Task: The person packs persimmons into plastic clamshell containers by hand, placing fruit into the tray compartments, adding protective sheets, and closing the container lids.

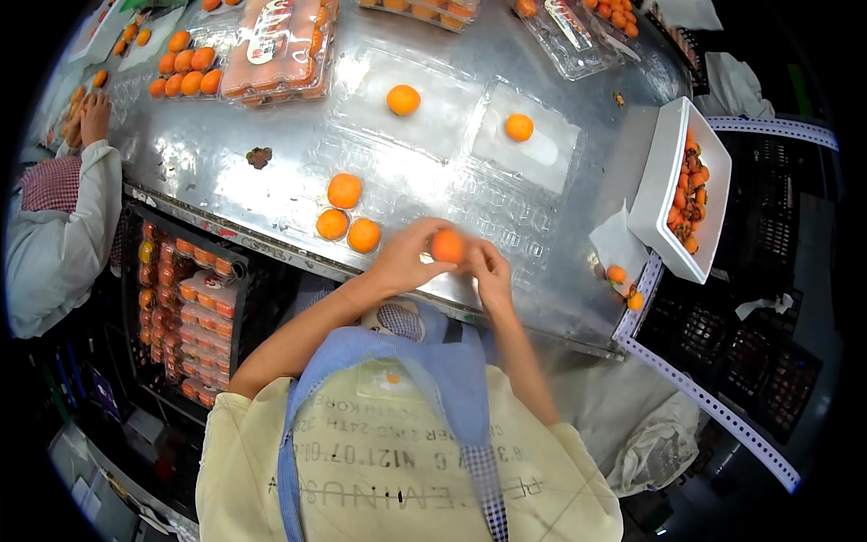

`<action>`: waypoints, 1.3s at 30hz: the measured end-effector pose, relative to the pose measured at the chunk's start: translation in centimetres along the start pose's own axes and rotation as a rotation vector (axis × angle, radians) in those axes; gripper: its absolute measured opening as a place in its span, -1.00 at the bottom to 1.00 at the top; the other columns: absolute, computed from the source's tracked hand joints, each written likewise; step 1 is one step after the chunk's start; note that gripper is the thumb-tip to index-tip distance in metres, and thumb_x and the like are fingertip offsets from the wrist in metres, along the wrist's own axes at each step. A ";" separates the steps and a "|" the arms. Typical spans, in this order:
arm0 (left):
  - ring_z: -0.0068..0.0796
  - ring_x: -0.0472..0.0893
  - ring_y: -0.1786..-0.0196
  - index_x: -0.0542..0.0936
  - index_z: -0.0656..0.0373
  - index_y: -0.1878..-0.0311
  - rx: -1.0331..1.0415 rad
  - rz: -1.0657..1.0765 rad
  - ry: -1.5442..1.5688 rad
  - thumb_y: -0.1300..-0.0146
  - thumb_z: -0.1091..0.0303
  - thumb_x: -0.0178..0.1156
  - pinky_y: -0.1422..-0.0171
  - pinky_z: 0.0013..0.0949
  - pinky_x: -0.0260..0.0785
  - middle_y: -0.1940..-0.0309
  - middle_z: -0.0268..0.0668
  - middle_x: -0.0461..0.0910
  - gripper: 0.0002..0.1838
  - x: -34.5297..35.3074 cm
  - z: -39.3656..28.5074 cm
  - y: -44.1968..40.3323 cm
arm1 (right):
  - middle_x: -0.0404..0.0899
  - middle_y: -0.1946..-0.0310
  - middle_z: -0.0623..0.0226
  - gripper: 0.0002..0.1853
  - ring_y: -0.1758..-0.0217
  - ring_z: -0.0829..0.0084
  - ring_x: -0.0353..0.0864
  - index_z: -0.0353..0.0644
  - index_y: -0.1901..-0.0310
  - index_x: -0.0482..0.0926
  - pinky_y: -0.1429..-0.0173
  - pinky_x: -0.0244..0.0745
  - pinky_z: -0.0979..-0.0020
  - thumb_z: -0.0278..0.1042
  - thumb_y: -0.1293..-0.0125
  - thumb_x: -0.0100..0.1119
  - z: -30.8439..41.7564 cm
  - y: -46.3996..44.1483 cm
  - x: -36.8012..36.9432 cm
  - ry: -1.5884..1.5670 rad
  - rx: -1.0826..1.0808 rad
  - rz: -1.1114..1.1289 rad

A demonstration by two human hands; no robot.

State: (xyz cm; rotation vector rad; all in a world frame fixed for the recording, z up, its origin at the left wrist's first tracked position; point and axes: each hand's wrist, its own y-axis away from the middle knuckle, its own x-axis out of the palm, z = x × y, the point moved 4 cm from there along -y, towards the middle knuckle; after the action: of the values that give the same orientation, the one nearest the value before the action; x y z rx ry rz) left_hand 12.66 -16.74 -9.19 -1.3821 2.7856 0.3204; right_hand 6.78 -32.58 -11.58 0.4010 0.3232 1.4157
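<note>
Just over the table's front edge, my left hand (411, 259) is closed round an orange fruit (447, 246), thumb and fingers on its left side. Close against the fruit's right side is my right hand (489, 273), its fingertips pinched together and slightly blurred; what is between them, if anything, is hidden. To the left of my hands, a group of three orange fruits (364, 235) sits at the front of a clear plastic tray (397, 181). Farther back, single fruits lie in a clear pack (370, 95) and in a neighbouring clear pack (553, 149).
Filled fruit packs (280, 72) stand at the back left. A white foam box (664, 172) at the right holds orange pieces with dark stems. Brown debris (259, 158) lies on the metal table (226, 135). Another person's hands (90, 119) are at the far left, above a crate (185, 307).
</note>
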 end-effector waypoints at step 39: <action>0.05 0.35 -0.14 0.42 0.21 -0.06 0.273 0.262 -0.589 -0.13 0.46 0.16 -0.17 -0.15 0.30 -0.13 0.03 0.27 -0.61 4.7 2.2 0.5 | 0.54 0.14 0.32 -0.64 0.10 0.44 0.56 -0.20 0.01 0.44 0.00 0.53 0.42 -0.10 -0.34 0.06 11.3 -2.0 -19.0 -0.624 -0.265 -0.544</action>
State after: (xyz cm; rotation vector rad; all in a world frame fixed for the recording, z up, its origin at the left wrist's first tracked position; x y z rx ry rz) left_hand 9.20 -19.70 -11.70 -0.7138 2.3902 0.2790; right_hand 11.16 -52.48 -2.85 0.4709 -0.2526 0.7344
